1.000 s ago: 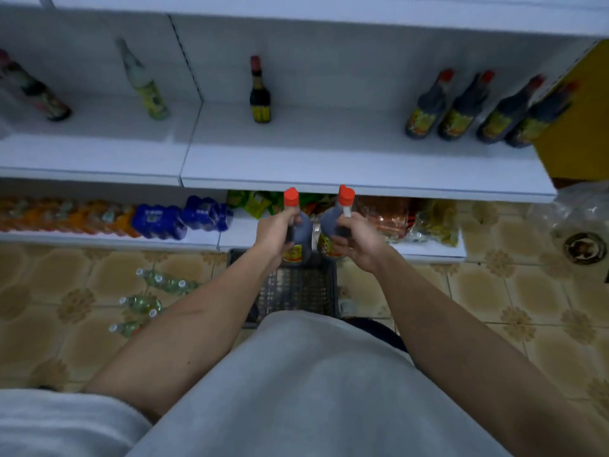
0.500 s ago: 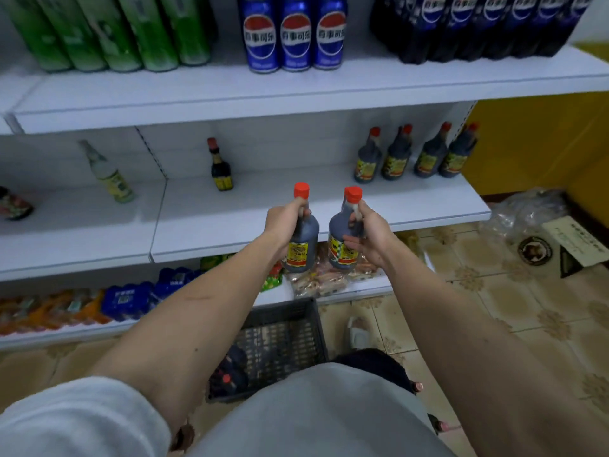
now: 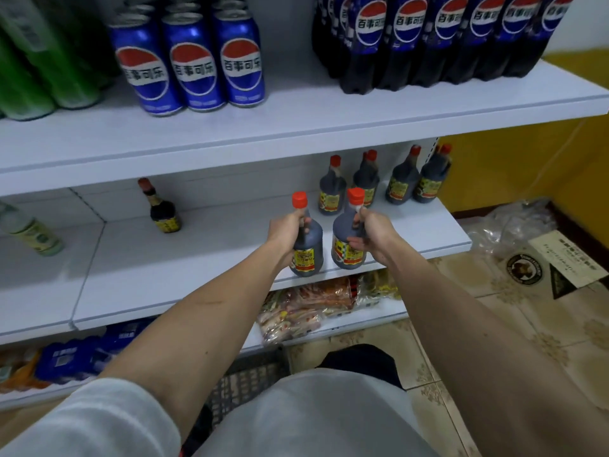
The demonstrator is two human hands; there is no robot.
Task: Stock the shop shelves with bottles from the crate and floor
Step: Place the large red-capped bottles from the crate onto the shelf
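My left hand (image 3: 286,233) grips the neck of a dark sauce bottle (image 3: 308,250) with a red cap and yellow label. My right hand (image 3: 371,233) holds a second, matching sauce bottle (image 3: 346,249) by its neck and side. Both bottles are upright at the front edge of the white middle shelf (image 3: 197,258); I cannot tell whether their bases touch it. Behind them, at the shelf's back right, stand several same sauce bottles (image 3: 382,183). The black crate (image 3: 244,387) sits on the floor below, mostly hidden by my body.
A small dark bottle (image 3: 161,209) and a pale green bottle (image 3: 31,230) stand further left on the middle shelf. Blue cola cans (image 3: 191,64), dark cola bottles (image 3: 428,37) and green bottles fill the upper shelf. Snack packs (image 3: 306,305) lie below. A plastic bag (image 3: 514,225) lies on the tiled floor.
Both hands have risen from above the crate and moved forward to the middle shelf with the two bottles. My view has lifted, so the upper shelf now shows.
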